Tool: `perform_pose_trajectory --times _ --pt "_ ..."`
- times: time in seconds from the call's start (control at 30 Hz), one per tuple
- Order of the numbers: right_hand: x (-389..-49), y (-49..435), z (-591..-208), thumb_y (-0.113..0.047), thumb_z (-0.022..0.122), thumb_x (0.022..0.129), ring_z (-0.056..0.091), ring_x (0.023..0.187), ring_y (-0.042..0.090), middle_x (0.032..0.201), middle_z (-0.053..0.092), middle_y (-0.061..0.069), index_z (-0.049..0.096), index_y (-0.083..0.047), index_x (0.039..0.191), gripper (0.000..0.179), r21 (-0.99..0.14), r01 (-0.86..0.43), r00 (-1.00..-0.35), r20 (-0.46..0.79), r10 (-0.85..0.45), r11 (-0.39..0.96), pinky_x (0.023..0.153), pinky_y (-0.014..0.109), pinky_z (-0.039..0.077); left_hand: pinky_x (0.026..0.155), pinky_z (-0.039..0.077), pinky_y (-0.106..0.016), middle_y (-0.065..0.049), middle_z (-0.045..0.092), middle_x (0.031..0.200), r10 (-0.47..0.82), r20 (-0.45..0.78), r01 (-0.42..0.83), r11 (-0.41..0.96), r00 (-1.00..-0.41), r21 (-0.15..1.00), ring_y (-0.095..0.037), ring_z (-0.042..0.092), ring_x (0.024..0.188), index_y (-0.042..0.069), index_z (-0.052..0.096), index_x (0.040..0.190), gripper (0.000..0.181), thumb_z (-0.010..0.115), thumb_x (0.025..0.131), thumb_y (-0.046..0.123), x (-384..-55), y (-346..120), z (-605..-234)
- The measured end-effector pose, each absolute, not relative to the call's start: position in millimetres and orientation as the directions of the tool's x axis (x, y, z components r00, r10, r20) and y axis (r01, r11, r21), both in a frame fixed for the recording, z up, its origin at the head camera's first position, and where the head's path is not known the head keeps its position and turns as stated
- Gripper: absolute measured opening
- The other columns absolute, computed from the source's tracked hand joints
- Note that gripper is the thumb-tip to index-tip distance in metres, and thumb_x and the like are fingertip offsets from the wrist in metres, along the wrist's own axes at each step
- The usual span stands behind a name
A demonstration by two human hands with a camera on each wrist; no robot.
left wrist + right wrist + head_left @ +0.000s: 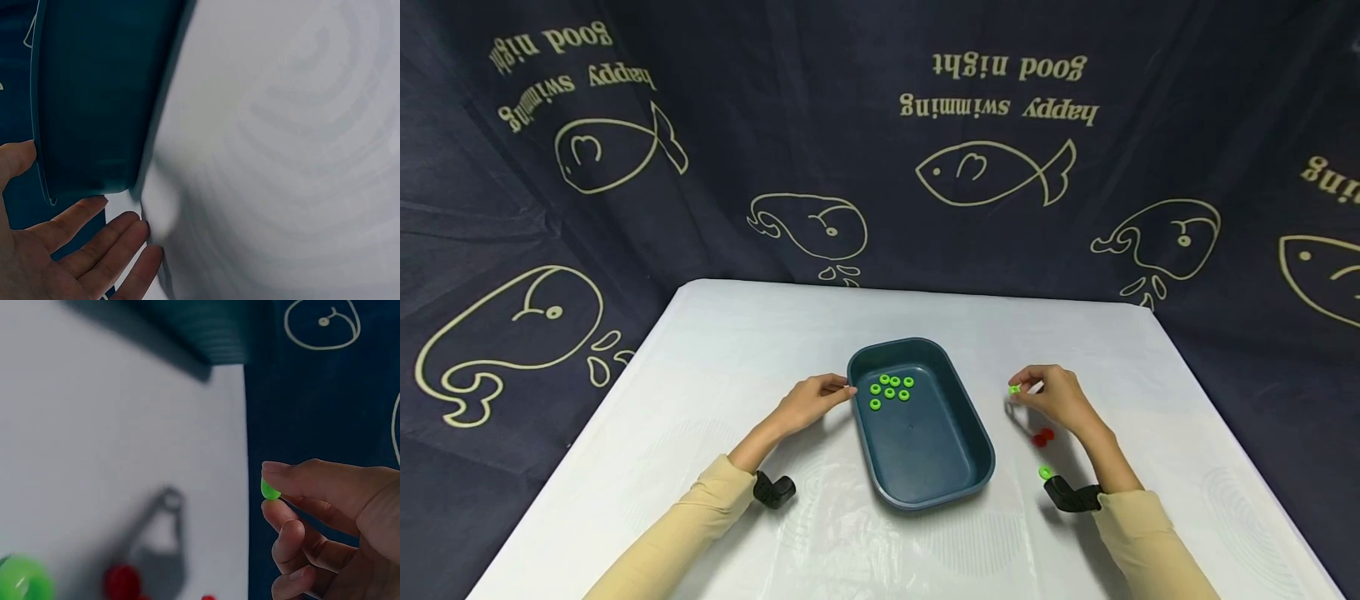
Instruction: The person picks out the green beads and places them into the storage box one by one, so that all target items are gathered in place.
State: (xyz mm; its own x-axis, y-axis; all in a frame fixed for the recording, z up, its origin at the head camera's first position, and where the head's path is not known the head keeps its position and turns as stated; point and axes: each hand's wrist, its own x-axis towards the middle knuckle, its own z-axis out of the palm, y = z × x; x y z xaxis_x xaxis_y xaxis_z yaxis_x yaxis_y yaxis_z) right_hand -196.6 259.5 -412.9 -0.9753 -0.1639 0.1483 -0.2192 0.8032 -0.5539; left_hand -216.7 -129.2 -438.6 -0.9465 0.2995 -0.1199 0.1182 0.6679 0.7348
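My left hand (811, 403) is at the left side of a dark blue-green rectangular bin (925, 502), thumb tip at its rim. In the left wrist view its fingers (115, 244) are spread and fairly straight beside the outer wall. Several small bright-green rings (890, 392) lie in the far part of the bin. To the right of the bin, my right hand (1058, 396) pinches another green ring (270, 490) between thumb and fingertip, raised above the white tabletop. The other fingers of that hand are curled.
Small red pieces (1042, 437) and a loose green ring (1045, 472) lie on the white-covered table (737, 333) near my right wrist. A dark curtain (880, 150) with pale fish drawings hangs behind the table's far edge. Black wrist mounts (773, 490) are on both forearms.
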Motion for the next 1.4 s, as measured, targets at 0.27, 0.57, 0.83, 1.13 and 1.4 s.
perform_pose_trajectory --times 0.27,0.57,0.83,1.13,1.4 --pt "-211 233 -393 -0.008 0.074 0.077 0.058 0.061 0.014 0.076 0.067 0.008 0.072 -0.006 0.089 0.012 -0.585 -0.236 -0.971 0.166 -0.170 0.776 0.058 0.024 0.046 0.092 0.047 -0.045 -0.007 0.067 0.115 0.295 -0.120 0.115 0.669 -0.948 0.734 -0.023 0.063 0.107 0.012 0.060 0.125 0.049 0.054 0.091 0.048 -217 -130 -439" --pt "-223 190 -376 -0.008 0.073 0.078 0.060 0.066 0.020 0.079 0.068 0.010 0.072 -0.005 0.092 0.014 -0.623 -0.289 -0.957 0.179 -0.228 0.727 0.062 0.027 0.047 0.093 0.047 -0.046 -0.007 0.067 0.116 0.300 -0.117 0.120 0.664 -0.947 0.738 -0.023 0.063 0.108 0.012 0.059 0.125 0.050 0.054 0.091 0.049 -217 -130 -440" --pt "-233 147 -374 -0.010 0.073 0.080 0.059 0.070 0.020 0.082 0.067 0.009 0.072 -0.006 0.092 0.013 -0.626 -0.343 -0.936 0.168 -0.308 0.701 0.063 0.029 0.048 0.093 0.047 -0.045 -0.007 0.067 0.117 0.299 -0.117 0.117 0.662 -0.947 0.740 -0.022 0.063 0.108 0.012 0.059 0.125 0.051 0.054 0.091 0.049 -217 -130 -440" --pt "-243 104 -386 -0.009 0.075 0.078 0.063 0.078 0.018 0.084 0.070 0.007 0.072 -0.005 0.094 0.016 -0.582 -0.400 -0.905 0.132 -0.404 0.708 0.072 0.033 0.051 0.092 0.048 -0.044 -0.008 0.068 0.115 0.297 -0.116 0.116 0.660 -0.948 0.742 -0.022 0.064 0.106 0.013 0.061 0.124 0.048 0.054 0.091 0.048 -217 -129 -438" --pt "-245 76 -398 -0.012 0.075 0.079 0.062 0.075 0.014 0.083 0.069 0.002 0.073 -0.011 0.091 0.013 -0.542 -0.364 -0.913 0.048 -0.404 0.757 0.066 0.029 0.050 0.091 0.048 -0.045 -0.009 0.068 0.115 0.296 -0.123 0.110 0.659 -0.947 0.744 -0.023 0.064 0.107 0.012 0.060 0.125 0.049 0.054 0.092 0.047 -218 -129 -438"
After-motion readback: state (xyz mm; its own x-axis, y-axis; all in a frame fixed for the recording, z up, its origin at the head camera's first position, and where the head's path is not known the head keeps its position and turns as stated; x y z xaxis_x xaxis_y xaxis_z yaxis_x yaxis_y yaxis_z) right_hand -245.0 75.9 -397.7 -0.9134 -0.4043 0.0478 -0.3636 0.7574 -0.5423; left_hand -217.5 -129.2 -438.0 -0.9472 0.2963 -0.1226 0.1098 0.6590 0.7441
